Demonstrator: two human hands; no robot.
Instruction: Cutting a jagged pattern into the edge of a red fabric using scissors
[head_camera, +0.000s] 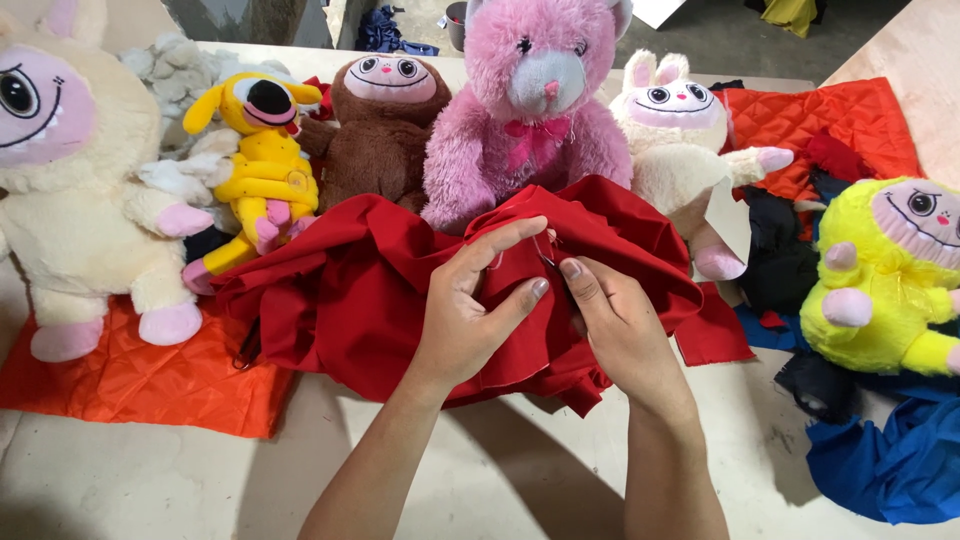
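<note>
We see our left hand (470, 310) and right hand (610, 320) both pinching a fold of the red cloth (360, 300), which lies bunched on the surface (150, 480) before the pink plush bear (530, 100).

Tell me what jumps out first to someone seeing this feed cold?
The pink teddy bear sits at top centre in a row of plush toys, with a brown plush to its left and a cream bunny plush to its right. Below it, the left hand and right hand pinch a fold of bunched red cloth on the table. A bright yellow plush sits at the right edge.
</note>
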